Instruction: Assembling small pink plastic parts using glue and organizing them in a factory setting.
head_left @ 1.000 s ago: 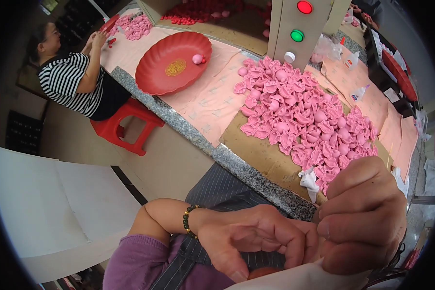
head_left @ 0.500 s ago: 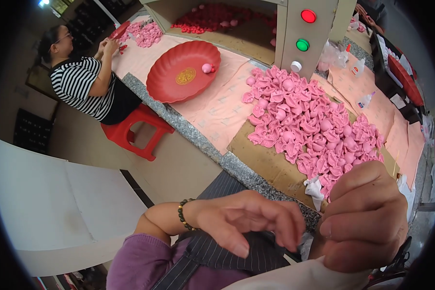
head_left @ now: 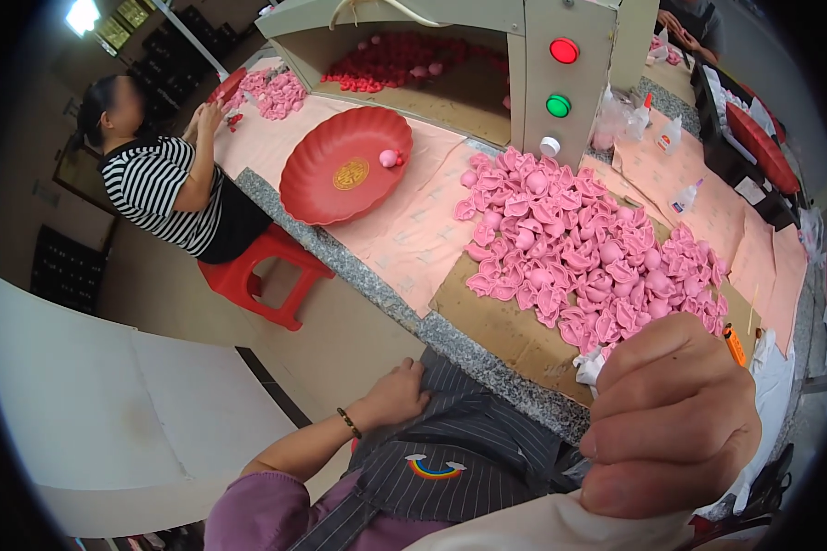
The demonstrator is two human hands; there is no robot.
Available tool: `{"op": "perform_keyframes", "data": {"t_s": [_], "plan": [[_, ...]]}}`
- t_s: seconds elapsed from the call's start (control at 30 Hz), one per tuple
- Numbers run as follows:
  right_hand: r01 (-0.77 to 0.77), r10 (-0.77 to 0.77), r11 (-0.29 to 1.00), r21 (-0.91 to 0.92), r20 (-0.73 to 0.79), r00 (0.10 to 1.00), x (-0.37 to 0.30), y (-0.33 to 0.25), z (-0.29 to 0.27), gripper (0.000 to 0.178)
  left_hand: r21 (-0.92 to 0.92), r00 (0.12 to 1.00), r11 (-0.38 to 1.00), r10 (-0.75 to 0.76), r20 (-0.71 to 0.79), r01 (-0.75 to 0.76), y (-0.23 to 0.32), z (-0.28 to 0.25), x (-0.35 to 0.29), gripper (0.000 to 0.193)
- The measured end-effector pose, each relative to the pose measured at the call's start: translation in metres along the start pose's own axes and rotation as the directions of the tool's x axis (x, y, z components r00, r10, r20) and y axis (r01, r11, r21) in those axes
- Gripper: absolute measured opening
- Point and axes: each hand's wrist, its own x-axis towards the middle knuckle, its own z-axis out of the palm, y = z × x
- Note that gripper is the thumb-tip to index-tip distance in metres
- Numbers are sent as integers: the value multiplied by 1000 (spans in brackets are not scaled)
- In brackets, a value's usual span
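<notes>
Pink pieces (head_left: 277, 95) lie heaped at far left, near a co-worker (head_left: 161, 188) on a red stool (head_left: 289, 275). Next, a scalloped red tray (head_left: 312, 176) holds a pink ball (head_left: 388, 158). Nearer, the left hand (head_left: 397, 393) lies on a striped apron (head_left: 496, 436), fingers bent; whether they grip it, I cannot tell. Right of it, a larger pink heap (head_left: 597, 262) lies on brown cardboard (head_left: 487, 323). Near right, the right hand (head_left: 671, 418) is fisted, its inside hidden.

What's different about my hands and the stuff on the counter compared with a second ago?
Your left hand has moved left, away from your right hand, onto the striped apron, leaving its rainbow patch visible. An orange object now shows beside the right hand, which stays curled. The pink pieces and red tray look unchanged.
</notes>
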Motion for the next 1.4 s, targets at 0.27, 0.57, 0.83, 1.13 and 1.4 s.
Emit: {"op": "perform_keyframes", "data": {"t_s": [0.27,0.57,0.83,1.13,1.4], "plan": [[10,-10,1000,-1,63,998,0,-2,1,11,116,899,954,215,381,-278,35,-73,2,19],[6,-7,1000,6,172,985,5,-4,-1,14,-284,758,743,648,77,-606,97,-140,2,12],[-25,19,987,-159,-39,999,-1,-12,9,6,-339,607,531,776,-174,-777,138,-140,13,21],[-131,-11,934,-332,-394,919,5,-21,31,21,-608,774,480,359,-523,-633,113,-138,124,14],[-120,200,936,-331,220,955,25,-47,-19,18,-567,529,487,-229,-817,-665,88,-129,182,30]]}}
